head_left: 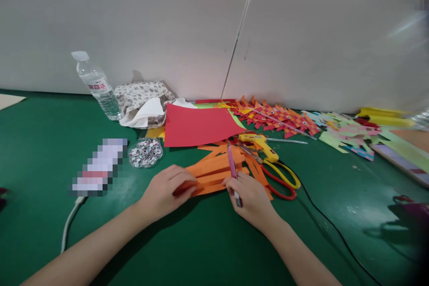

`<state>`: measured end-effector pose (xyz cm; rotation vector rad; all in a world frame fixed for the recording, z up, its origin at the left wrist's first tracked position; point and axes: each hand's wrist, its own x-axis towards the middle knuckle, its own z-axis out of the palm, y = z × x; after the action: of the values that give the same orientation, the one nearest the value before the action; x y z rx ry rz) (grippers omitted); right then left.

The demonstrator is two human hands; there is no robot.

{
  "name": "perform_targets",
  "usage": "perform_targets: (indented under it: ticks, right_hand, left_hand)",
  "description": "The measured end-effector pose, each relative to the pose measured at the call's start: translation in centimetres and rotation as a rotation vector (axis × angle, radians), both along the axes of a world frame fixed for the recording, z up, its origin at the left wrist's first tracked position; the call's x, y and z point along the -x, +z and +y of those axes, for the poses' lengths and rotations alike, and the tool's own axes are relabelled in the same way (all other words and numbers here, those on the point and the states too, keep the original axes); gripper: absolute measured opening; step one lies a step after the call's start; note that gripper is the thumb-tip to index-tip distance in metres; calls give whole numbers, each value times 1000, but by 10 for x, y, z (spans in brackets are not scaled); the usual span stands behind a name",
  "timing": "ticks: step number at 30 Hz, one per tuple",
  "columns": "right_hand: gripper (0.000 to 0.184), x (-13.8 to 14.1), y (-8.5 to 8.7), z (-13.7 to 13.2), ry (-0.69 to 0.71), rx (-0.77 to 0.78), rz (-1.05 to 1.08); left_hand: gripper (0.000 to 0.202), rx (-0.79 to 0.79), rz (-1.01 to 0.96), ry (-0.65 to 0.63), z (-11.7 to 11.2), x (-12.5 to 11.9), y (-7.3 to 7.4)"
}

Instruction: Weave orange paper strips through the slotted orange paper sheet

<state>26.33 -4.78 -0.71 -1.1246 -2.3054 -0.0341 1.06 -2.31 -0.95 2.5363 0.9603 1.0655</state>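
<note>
In the middle of the table lies orange paper [214, 167], folded or slit into long strips. Its left end is pinched between the thumb and fingers of my left hand [170, 190]. A slim pink pen-like tool [231, 158] with a silvery lower end rests in my closed right hand [250, 194], slanting up and away; its exact kind is unclear. The fingertips of that hand also meet the paper's right end. Scissors [281, 183] with red and yellow handles and a yellow glue gun [261, 143] lie just beyond my right hand, among loose orange strips [256, 170].
Red paper [201, 125] lies behind the strips. To the left are a pack of googly eyes [146, 152], a phone [100, 165] on a cable, a patterned pouch [144, 94] and a water bottle [98, 85]. Woven paper fish [278, 116] line the grey partition [134, 22]. A black cord [321, 214] crosses the right.
</note>
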Motion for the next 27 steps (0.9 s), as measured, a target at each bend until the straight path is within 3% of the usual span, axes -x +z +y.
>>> perform_targets:
  ticks: [6,14,22,25,27]
  right_hand:
    - [12,4,5,-7,-18,122,62]
    - [7,-2,12,-10,-106,20,449]
    - [17,-17,-1,-9,-61,-95,701]
    - [13,-16,2,-8,-153,-97,702]
    - [9,-14,5,-6,-239,-11,627]
  left_hand:
    - [20,-102,143,-52,3,0,-7]
    - [21,-23,223,-114,4,2,-11]
    - [27,5,274,-165,3,4,-10]
    - [26,21,268,-155,4,3,-10]
    - [26,48,256,-136,4,2,-9]
